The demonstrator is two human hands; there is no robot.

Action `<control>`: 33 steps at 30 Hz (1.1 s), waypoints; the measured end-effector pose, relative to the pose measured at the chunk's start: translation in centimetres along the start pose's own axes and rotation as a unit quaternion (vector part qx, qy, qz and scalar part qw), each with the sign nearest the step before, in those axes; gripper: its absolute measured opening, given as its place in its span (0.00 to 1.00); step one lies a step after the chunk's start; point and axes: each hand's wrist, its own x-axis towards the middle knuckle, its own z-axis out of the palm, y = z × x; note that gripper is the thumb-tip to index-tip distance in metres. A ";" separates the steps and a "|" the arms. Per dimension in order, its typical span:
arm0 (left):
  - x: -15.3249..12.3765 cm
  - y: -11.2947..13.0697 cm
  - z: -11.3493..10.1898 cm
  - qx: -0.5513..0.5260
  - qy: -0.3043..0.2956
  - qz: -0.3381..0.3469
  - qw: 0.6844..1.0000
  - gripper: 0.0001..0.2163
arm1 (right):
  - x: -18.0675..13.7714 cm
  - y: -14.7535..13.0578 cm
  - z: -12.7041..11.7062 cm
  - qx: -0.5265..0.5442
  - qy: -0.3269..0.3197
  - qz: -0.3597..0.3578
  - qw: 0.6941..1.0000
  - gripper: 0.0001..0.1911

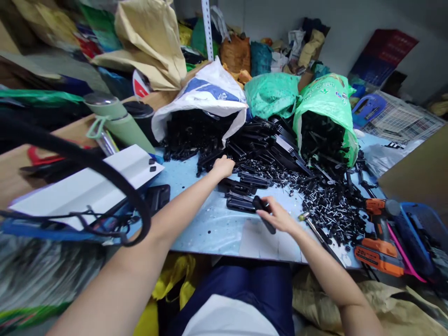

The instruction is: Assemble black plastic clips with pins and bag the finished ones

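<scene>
"A black cable loop (pixel 107 170) hangs nearest my camera, crossing in front of the left arm (pixel 164 226). What are the hands doing?"

"They're well apart. From here I see the right hand (pixel 278 215) closed on a black piece (pixel 259 204), held tilted over the near part of the blue desk (pixel 196 235)."

"And the left hand (pixel 224 166)?"

"Stretched forward at the near edge of a pile of black parts (pixel 259 140). Its fingertips are hidden from me, so I can't tell whether it grips anything."

"Between them?"

"Long black pieces (pixel 240 204) lying side by side, just beyond the right hand. To the right I have a heap of screws (pixel 329 217), a metal tool (pixel 317 228) at its near edge, then an orange drill (pixel 380 254)."

"Further out?"

"A white bag (pixel 213 95) and a green bag (pixel 327 95), both open towards me with black parts inside. On my left, a green bottle (pixel 124 126) stands behind a white board (pixel 105 184)."
</scene>
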 end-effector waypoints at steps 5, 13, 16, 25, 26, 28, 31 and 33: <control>-1.4 1.7 -0.7 0.022 0.004 -0.011 1.000 0.12 | 2.1 -2.9 4.7 -0.220 -0.039 0.001 0.975 0.16; -6.8 0.1 0.3 0.040 -0.060 0.205 0.976 0.09 | 0.3 -1.3 3.8 -0.335 -0.073 0.019 0.939 0.14; -7.0 2.5 1.4 -0.017 -0.009 0.214 0.977 0.07 | -0.7 -1.0 3.5 -0.319 -0.072 0.034 0.944 0.13; -2.3 4.0 1.3 -0.066 0.073 0.017 0.995 0.17 | 1.2 -0.4 4.9 -0.279 0.003 0.077 0.957 0.11; -2.2 2.9 1.2 -0.057 0.063 0.000 0.996 0.16 | 1.5 -0.2 5.0 -0.270 0.009 0.089 0.959 0.11; -2.2 1.0 1.2 -0.039 0.042 -0.012 0.998 0.15 | 1.8 0.0 5.2 -0.237 0.030 0.100 0.966 0.11; -3.0 -0.3 1.5 -0.019 0.032 -0.008 0.999 0.13 | 1.2 0.5 5.2 -0.134 0.103 0.066 0.983 0.14; -3.8 -0.5 1.7 -0.017 0.045 -0.012 0.999 0.10 | 0.4 1.0 4.9 -0.030 0.150 0.051 0.987 0.15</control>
